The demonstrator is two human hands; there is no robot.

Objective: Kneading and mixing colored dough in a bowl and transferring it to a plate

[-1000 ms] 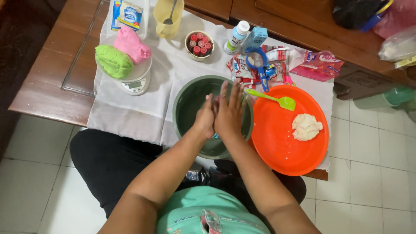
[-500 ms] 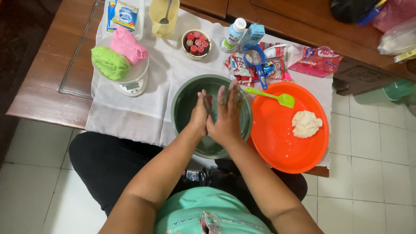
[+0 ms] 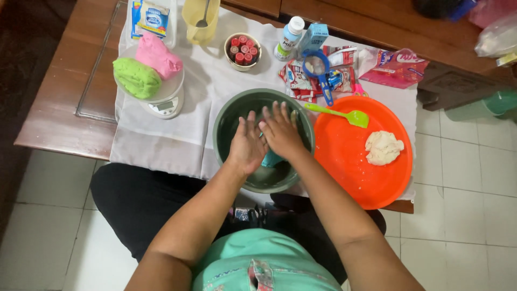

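Observation:
Both my hands are over a dark green bowl (image 3: 232, 110) on the white cloth. My left hand (image 3: 246, 144) and my right hand (image 3: 280, 131) press together around a lump of blue-teal dough (image 3: 271, 159), which shows just below my palms. Fingers of both hands point away from me. To the right lies an orange round tray (image 3: 350, 172) holding a lump of white dough (image 3: 383, 147) and a green spatula (image 3: 339, 113).
A kitchen scale (image 3: 165, 105) at the left carries green dough (image 3: 135, 77) and pink dough (image 3: 156, 55). Behind the bowl stand a small bowl of red bottles (image 3: 242, 50), a yellow jug (image 3: 200, 20), a white bottle (image 3: 288, 37), a blue carton (image 3: 313, 37) and packets (image 3: 392, 67). White tiled floor lies beyond the table's right edge.
My hands have shifted slightly within the bowl, sliding against each other over the teal dough. Nothing else on the table moved.

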